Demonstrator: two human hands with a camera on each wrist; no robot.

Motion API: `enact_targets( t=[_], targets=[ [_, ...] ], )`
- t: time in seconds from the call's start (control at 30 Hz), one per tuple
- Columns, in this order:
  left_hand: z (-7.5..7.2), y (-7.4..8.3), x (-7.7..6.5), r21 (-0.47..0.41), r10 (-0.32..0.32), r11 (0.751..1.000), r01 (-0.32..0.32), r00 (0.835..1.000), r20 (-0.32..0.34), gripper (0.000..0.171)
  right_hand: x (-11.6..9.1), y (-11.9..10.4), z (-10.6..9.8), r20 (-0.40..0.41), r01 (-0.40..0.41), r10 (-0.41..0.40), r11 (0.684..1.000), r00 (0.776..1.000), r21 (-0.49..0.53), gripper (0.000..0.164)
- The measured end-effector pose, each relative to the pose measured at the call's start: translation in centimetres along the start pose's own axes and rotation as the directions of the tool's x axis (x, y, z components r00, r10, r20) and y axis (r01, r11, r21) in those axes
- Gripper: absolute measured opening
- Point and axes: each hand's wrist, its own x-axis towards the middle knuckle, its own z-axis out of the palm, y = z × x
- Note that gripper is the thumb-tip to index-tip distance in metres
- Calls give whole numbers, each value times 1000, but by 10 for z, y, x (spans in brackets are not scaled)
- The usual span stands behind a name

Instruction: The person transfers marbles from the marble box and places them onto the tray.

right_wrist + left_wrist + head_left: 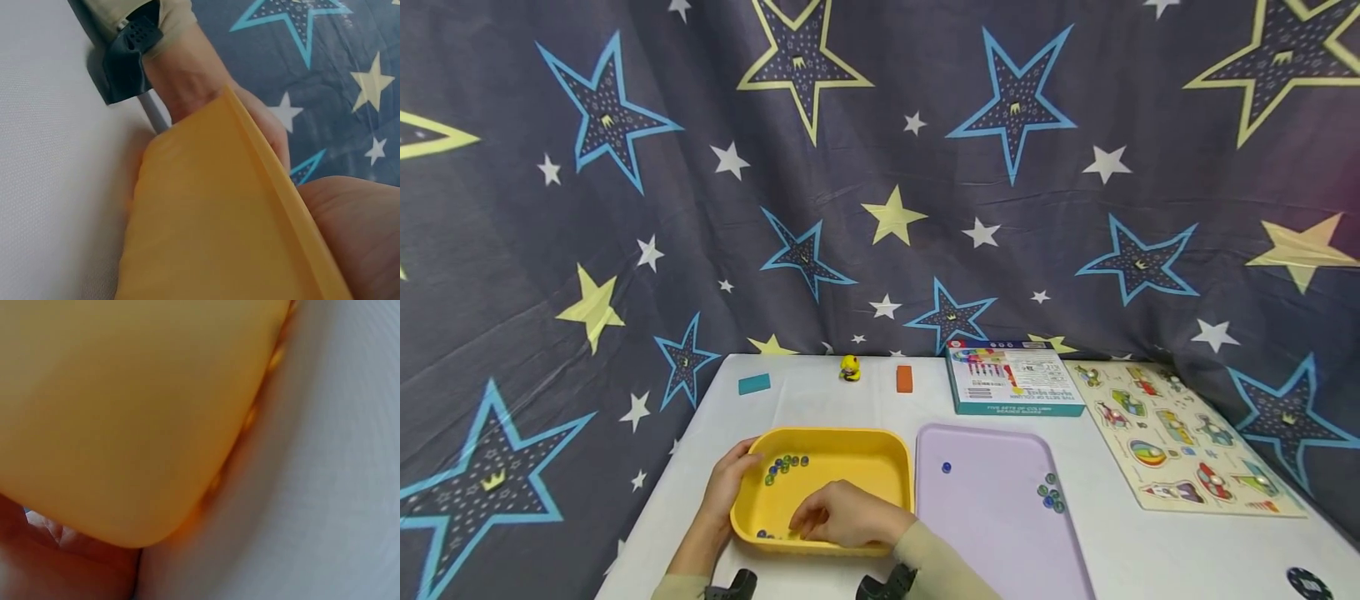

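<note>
A yellow plastic tub (857, 454) sits on the white table, with several glass marbles (786, 463) in a loose curved row near its far left corner. More marbles (763, 534) lie at its near left corner. My left hand (727, 482) grips the tub's left side, thumb over the rim. Over the near wall reaches my right hand (844, 515), its bent fingers pointing down at the tub's floor beside the near marbles. I cannot tell whether a marble is between those fingertips. In the right wrist view the tub wall (200, 206) hides them.
Right of the tub lies a lilac tray (985, 517) with a lone blue marble (947, 467) and a cluster of marbles (1051, 493). Behind are a teal block (754, 383), a yellow toy duck (850, 368), an orange block (904, 379) and a boxed game (1015, 379). A picture puzzle board (1180, 442) lies far right.
</note>
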Motion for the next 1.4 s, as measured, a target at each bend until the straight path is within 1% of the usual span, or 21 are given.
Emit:
enact_targets(
  t=[0.13, 0.23, 0.37, 0.5, 0.6, 0.8, 0.9, 1.03, 1.17, 1.23, 1.27, 1.33, 1.4],
  targets=[
    [-1, 0, 1, -7, -3, 1000, 3, 1000, -7, 38, 1, -5, 0, 31, -48, 48, 999, 998, -5, 14],
    [-1, 1, 0, -15, 3, 1000, -3, 1000, -11, 38, 1, -7, 1, 41, -89, 88, 996, 995, 21, 13],
    [0, 2, -1, -40, 5, 999, -5, 1000, -1, 38, 1, -6, 1, 43, -111, 109, 993, 993, 45, 14],
    [1, 3, -3, -58, -1, 998, 1, 1000, 5, 38, 1, -5, 1, 45, -112, 109, 991, 993, 68, 14],
    [1, 2, -3, -62, -3, 998, 3, 1000, 5, 38, 0, -5, 1, 48, -105, 102, 992, 994, 76, 14],
    [1, 3, -2, -42, -5, 999, 6, 1000, 8, 38, 0, -4, -1, 49, -77, 76, 997, 996, 23, 12],
    [1, 4, -2, -35, -9, 999, 9, 1000, 6, 38, -1, -4, -2, 53, -69, 68, 997, 996, 21, 12],
    [1, 4, -2, -33, -14, 999, 15, 1000, 5, 39, -1, -4, -3, 55, -61, 59, 997, 997, 38, 12],
    [1, 3, -3, -37, -5, 999, 5, 1000, 10, 39, -4, -3, -4, 50, -33, 28, 995, 998, 97, 11],
    [2, 3, -3, -43, 3, 999, -2, 1000, 11, 38, -5, -2, -5, 39, -20, 15, 992, 999, 123, 12],
    [2, 3, -3, -45, 3, 999, -3, 1000, 11, 39, -6, -2, -5, 29, -8, 4, 993, 1000, 118, 12],
    [2, 3, -3, -48, 3, 999, -3, 1000, 13, 39, -7, -2, -6, -7, 19, -18, 997, 1000, 80, 14],
    [2, 3, -3, -46, -2, 999, 2, 1000, 12, 38, -9, -2, -9, -62, 35, -33, 999, 998, 32, 14]
  ],
)
